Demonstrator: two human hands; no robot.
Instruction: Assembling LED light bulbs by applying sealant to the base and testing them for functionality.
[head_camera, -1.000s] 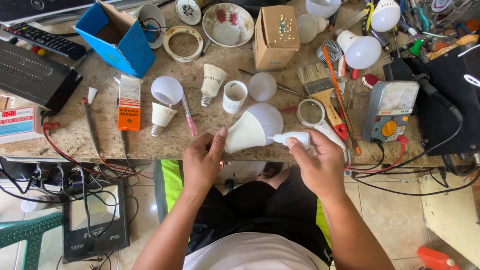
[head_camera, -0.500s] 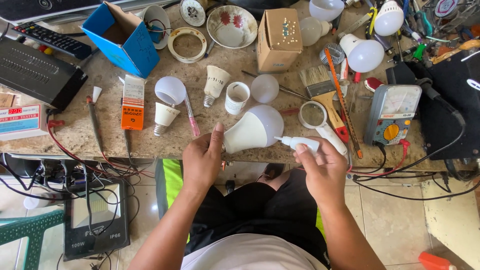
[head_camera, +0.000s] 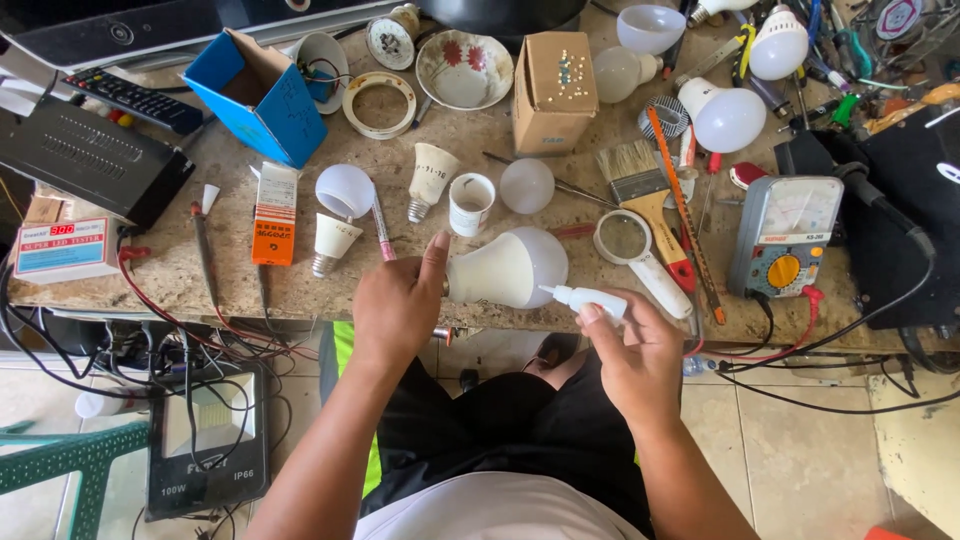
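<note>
My left hand (head_camera: 400, 305) grips the base of a large white light bulb (head_camera: 510, 268) lying sideways at the front edge of the stone workbench (head_camera: 180, 270). My right hand (head_camera: 635, 350) holds a small white squeeze tube (head_camera: 590, 298), with its nozzle touching the bulb where the dome meets the body. Both hands are just in front of the bench edge, above my lap.
Bulb bases (head_camera: 428, 178), domes (head_camera: 345, 190), a white cup (head_camera: 470, 203), a magnifying glass (head_camera: 630, 245), a paintbrush (head_camera: 640, 185) and a multimeter (head_camera: 785, 235) lie behind the hands. A blue box (head_camera: 262, 95), a cardboard box (head_camera: 555, 90) and a bowl (head_camera: 462, 68) sit further back. Cables hang below the bench.
The tube's nozzle has moved left onto the bulb's seam, and the bulb has shifted slightly in my left hand. The view has drifted a little.
</note>
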